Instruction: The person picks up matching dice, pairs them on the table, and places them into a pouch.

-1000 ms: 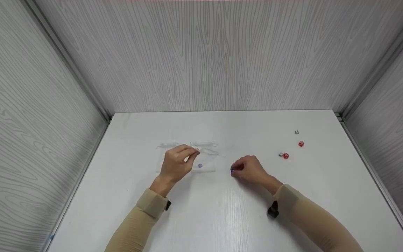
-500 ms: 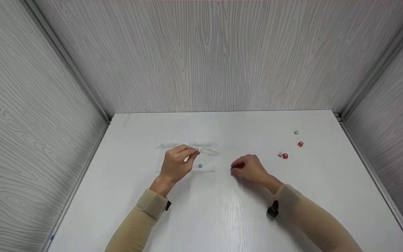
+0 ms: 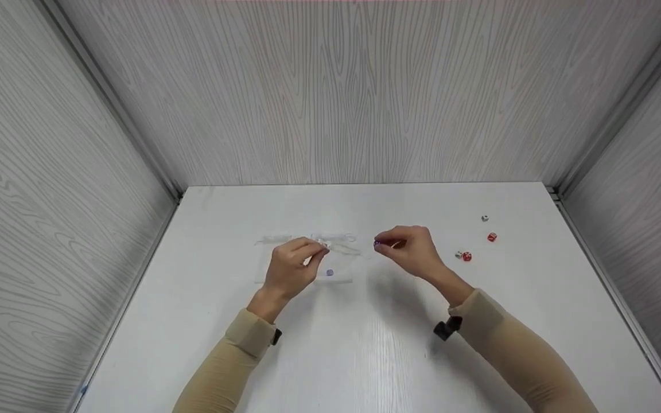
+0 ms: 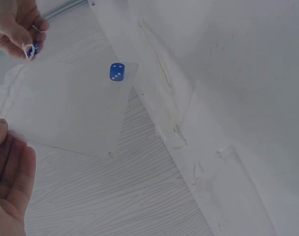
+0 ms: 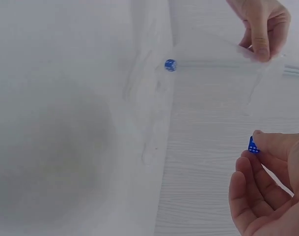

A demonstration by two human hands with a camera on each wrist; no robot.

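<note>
My left hand [image 3: 293, 267] pinches the edge of a see-through plastic bag [image 4: 66, 108] between thumb and fingers. One blue die [image 4: 117, 72] with white pips shows low in that bag. To the right, my right hand [image 3: 413, 249] is raised over the table, a short way from the bag's mouth. Its thumb and index finger pinch a second blue die [image 5: 253, 146], while the other fingers curl loosely below. In the head view the fingers cover most of this held die.
Two red dice [image 3: 492, 237] [image 3: 467, 256] and two small whitish dice [image 3: 485, 218] [image 3: 458, 254] lie at the right on the white table [image 3: 330, 355]. More see-through plastic [image 3: 276, 238] lies behind the left hand. Grey wood-grain panels [image 3: 330, 92] enclose the back and sides.
My right hand has lifted off the tabletop with the blue die and moved farther from the body. The left hand stays almost in place at the bag.
</note>
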